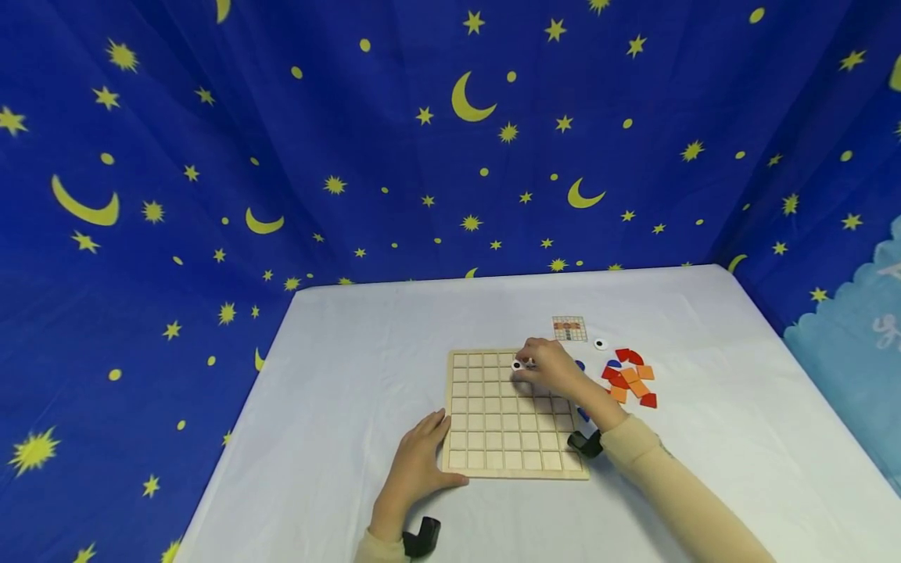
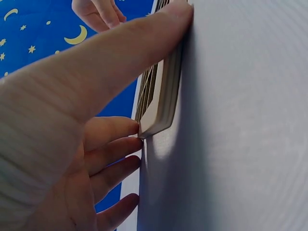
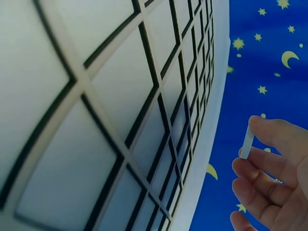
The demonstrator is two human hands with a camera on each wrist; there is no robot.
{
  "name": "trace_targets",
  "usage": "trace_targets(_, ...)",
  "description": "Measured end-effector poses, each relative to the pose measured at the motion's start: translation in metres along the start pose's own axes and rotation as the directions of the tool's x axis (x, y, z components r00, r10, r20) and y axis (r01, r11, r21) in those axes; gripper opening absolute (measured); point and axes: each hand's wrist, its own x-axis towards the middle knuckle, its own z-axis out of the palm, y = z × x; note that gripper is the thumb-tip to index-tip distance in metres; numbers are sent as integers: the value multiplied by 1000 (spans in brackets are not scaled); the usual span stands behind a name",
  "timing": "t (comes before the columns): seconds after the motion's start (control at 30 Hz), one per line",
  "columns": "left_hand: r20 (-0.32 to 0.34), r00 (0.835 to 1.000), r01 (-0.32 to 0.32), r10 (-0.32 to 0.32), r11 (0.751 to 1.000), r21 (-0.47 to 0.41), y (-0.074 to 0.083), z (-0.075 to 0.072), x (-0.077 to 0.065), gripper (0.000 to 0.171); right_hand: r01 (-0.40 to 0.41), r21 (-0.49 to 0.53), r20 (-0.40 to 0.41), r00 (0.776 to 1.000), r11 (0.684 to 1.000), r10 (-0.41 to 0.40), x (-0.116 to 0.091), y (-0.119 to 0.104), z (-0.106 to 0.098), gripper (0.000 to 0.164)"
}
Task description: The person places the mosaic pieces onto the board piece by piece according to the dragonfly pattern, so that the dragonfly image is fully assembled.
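Note:
A wooden grid board (image 1: 450, 438) with square cells lies flat on the table. My right hand (image 1: 551, 369) is over the board's far right part and pinches a small white tile with a black dot (image 1: 517, 365) between thumb and fingertips. In the right wrist view the thin white tile (image 3: 247, 143) shows edge-on, above the grid surface. My left hand (image 1: 417, 460) rests at the board's near left corner. Its fingertips touch the left side and its thumb (image 2: 120, 53) lies along the near edge, fingers fairly straight.
Right of the board lies a loose pile of red tiles (image 1: 649, 400) and orange tiles (image 1: 645, 372), with a few blue pieces (image 1: 614, 363). Another white tile with a dot (image 1: 601, 344) lies beyond them, near a small picture card (image 1: 569, 328). A starry blue curtain (image 1: 394, 141) surrounds the white table (image 1: 338, 375).

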Motion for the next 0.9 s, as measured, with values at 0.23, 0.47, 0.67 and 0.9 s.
trace_targets(0.23, -7, 1000, -8, 8, 1000, -1, 1, 0, 1, 103, -13, 5, 20, 1000, 1000, 13, 7, -6, 7, 22)
trace_targets(0.47, -14, 1000, -11, 11, 1000, 8, 0, 1, 1, 103, -21, -3, 67, 998, 1000, 21, 14, -12, 20, 22)
trace_targets(0.67, -16, 1000, -14, 14, 1000, 14, -1, 2, 1, 103, -28, -25, 90, 996, 999, 30, 17, -13, 29, 25)
trace_targets(0.9, -16, 1000, -19, 19, 1000, 15, -2, 1, 1, 104, 23, -65, 86, 996, 998, -17, 24, -15, 34, 21)
